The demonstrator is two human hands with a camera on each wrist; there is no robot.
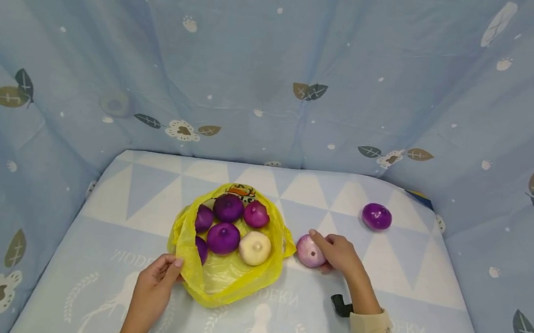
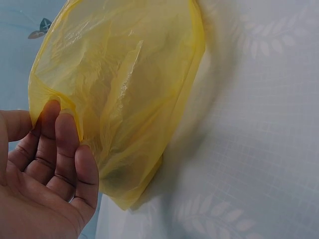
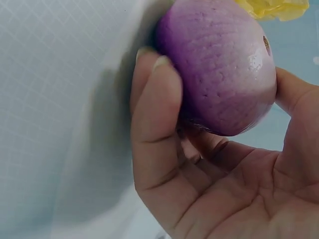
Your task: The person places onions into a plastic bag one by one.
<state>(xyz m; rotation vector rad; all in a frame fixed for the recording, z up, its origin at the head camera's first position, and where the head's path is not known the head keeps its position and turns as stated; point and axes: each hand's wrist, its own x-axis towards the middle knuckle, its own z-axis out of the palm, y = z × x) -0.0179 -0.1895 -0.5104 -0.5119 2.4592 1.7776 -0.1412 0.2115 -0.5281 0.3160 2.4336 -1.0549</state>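
Observation:
A yellow plastic bag (image 1: 212, 297) lies with its mouth wide, and inside it are several purple onions (image 1: 223, 238) and one white onion (image 1: 255, 248). My left hand (image 1: 155, 283) pinches the bag's near-left rim between thumb and fingers; the left wrist view shows the thin plastic (image 2: 134, 99) caught there. Just right of the bag, my right hand (image 1: 338, 253) holds a pale purple onion (image 1: 310, 251). In the right wrist view, its thumb and fingers curl round this onion (image 3: 219, 69), close above the cloth. Part of the bag's left inside is hidden by its rim.
Another purple onion (image 1: 377, 217) sits at the back right of the patterned table cloth (image 1: 145, 191). A small black bent object (image 1: 341, 306) lies by the right wrist. Blue printed curtains (image 1: 258, 66) enclose the table at the back and sides.

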